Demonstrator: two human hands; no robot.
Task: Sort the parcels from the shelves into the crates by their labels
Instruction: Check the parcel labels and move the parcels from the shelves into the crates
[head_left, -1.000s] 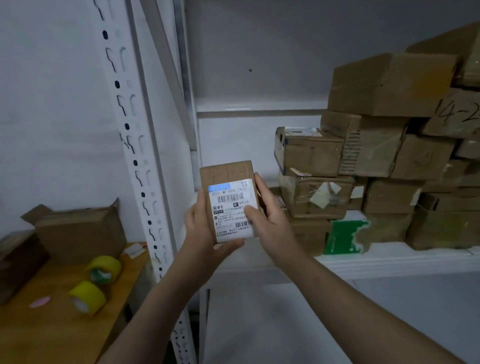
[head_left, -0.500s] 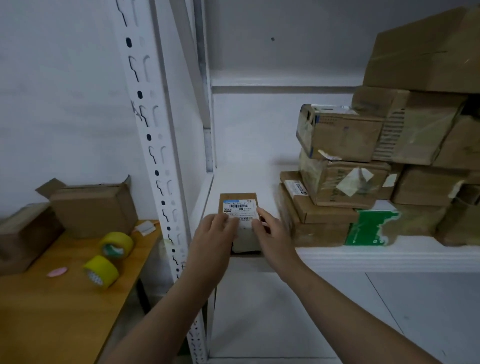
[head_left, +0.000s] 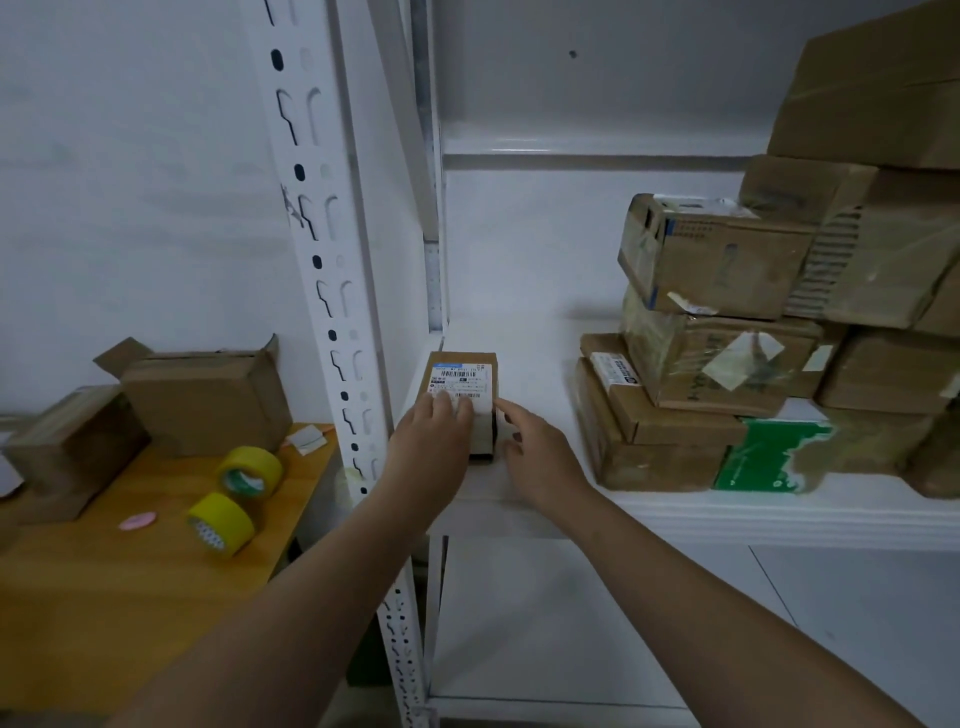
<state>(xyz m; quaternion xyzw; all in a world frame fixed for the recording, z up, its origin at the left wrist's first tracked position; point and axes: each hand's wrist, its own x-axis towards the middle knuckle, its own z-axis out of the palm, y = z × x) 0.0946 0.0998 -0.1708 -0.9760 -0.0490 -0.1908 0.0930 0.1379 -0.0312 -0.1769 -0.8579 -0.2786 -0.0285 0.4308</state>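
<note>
A small brown parcel (head_left: 464, 375) with a white barcode label on top lies flat on the white shelf (head_left: 524, 343), near its left end. My left hand (head_left: 431, 447) rests on the parcel's near part, its fingers lying over the label. My right hand (head_left: 540, 457) is just right of the parcel, its forefinger stretched toward the parcel's right side; whether it touches the parcel is unclear. No crate is in view.
A stack of taped brown parcels (head_left: 727, 332) fills the shelf's right half, one with a green wrapper (head_left: 769, 457). A white slotted upright (head_left: 332, 291) stands left of the shelf. A wooden table (head_left: 114, 571) holds two yellow tape rolls (head_left: 234, 499) and open cardboard boxes (head_left: 202, 395).
The parcel went from upright in both hands in front of me down onto the shelf. My right hand has drawn off to its right side; my left hand stays on top.
</note>
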